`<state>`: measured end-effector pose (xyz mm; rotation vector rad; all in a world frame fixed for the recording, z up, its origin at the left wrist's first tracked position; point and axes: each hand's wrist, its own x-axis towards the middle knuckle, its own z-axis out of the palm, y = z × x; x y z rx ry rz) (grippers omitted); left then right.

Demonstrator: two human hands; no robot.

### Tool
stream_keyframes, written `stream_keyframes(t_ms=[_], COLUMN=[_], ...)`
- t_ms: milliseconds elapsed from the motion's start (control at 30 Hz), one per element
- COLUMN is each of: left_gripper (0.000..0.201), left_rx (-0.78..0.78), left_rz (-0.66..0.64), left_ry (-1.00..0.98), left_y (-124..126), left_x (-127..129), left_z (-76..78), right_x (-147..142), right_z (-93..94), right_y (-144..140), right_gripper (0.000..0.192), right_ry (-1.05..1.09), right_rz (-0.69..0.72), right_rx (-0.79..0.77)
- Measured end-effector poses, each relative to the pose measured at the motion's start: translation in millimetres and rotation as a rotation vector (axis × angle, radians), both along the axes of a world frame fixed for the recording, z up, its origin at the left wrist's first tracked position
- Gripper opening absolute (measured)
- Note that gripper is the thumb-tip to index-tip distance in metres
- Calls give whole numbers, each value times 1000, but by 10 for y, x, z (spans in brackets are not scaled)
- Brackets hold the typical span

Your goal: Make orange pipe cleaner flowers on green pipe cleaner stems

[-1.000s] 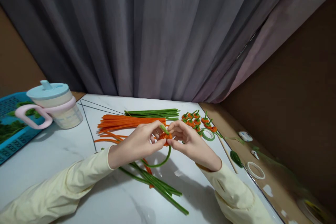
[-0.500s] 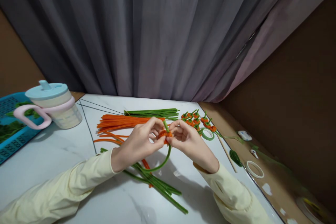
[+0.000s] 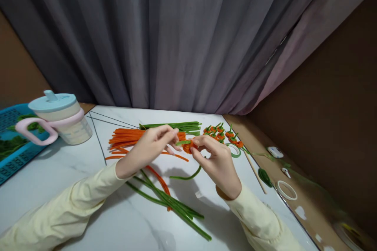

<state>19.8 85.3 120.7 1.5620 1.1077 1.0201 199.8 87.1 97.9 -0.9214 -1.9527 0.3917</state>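
Pinched between the thumb and fingers of my right hand (image 3: 216, 157) is a small pumpkin of orange pipe cleaner (image 3: 187, 148). Its green stem points left, and a long green pipe cleaner tail (image 3: 190, 175) curves down below it. My left hand (image 3: 151, 143) is close by the stem's tip with its fingers apart; whether a fingertip touches the stem is hard to tell. Beneath and behind that hand lies a bundle of orange pipe cleaners (image 3: 125, 137). Green pipe cleaners (image 3: 176, 202) are spread crosswise over a bent orange one nearer to me.
Several finished small pumpkins (image 3: 219, 131) stand at the back right, beside a green tape roll (image 3: 233, 150). Behind lies a green pipe cleaner bundle (image 3: 188, 126). A lidded cup (image 3: 69, 121) and blue basket (image 3: 22, 166) are at left. A thin stick (image 3: 255, 173) lies right.
My left hand has let go of the pumpkin and drawn slightly left and up. In my right hand the pumpkin has tipped, so its stem now points left instead of up.
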Motion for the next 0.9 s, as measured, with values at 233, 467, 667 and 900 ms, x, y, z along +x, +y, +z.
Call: stream_keyframes(t_ms=[233,467,667,900], left_gripper=[31,23,24,23], left_rx=[-271,-220,-37,204], left_rz=[-290,-239,-160,-46], left_ry=[-60,-125,23,150], left_y=[-25,-30,-88,-144], left_x=[-15,1,53,93], left_z=[16,-6,15,-75], right_x=[-7,41,42,26], right_z=[-71,13,85,135], right_y=[-79,-45,-46,-71], right_gripper=[19,19,17,13], right_ry=[-263,-168,-94,21], right_rz=[-66,87,67,40], right_rx=[387,240,152,-34])
